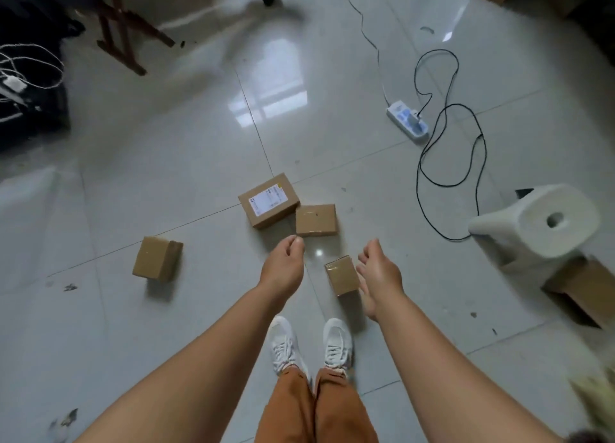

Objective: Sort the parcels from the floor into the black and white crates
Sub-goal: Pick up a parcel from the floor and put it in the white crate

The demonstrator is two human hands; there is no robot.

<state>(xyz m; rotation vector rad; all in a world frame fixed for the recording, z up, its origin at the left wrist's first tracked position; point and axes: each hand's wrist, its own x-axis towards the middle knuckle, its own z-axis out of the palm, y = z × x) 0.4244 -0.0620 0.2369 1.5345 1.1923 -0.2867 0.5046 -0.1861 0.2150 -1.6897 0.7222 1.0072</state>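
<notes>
standing over the floor (166,143), the person reaches both bare arms down toward four brown parcels; no crate shows in this view. the left hand (283,268) has its fingers curled loosely in, thumb near the fingertips, and holds nothing. the right hand (377,278) is open with fingers spread, empty, just beside the near box (342,274), which lies in front of the white shoes (311,343). further out, the labelled box (268,199) and the plain box (315,219) sit corner to corner, seemingly touching. the left box (157,258) stands well apart from the others.

these look like small stiff cardboard cartons, taped shut, likely light enough for one hand each. the card should give a dry, sure grip, though glossy tape could be slick. the best hold is probably across two opposite side faces, thumb on one and fingers on the other, lifting straight off the tile. the near box seems the likely first pick for the right hand. contents are unknown, so a gentle squeeze is wise.
</notes>
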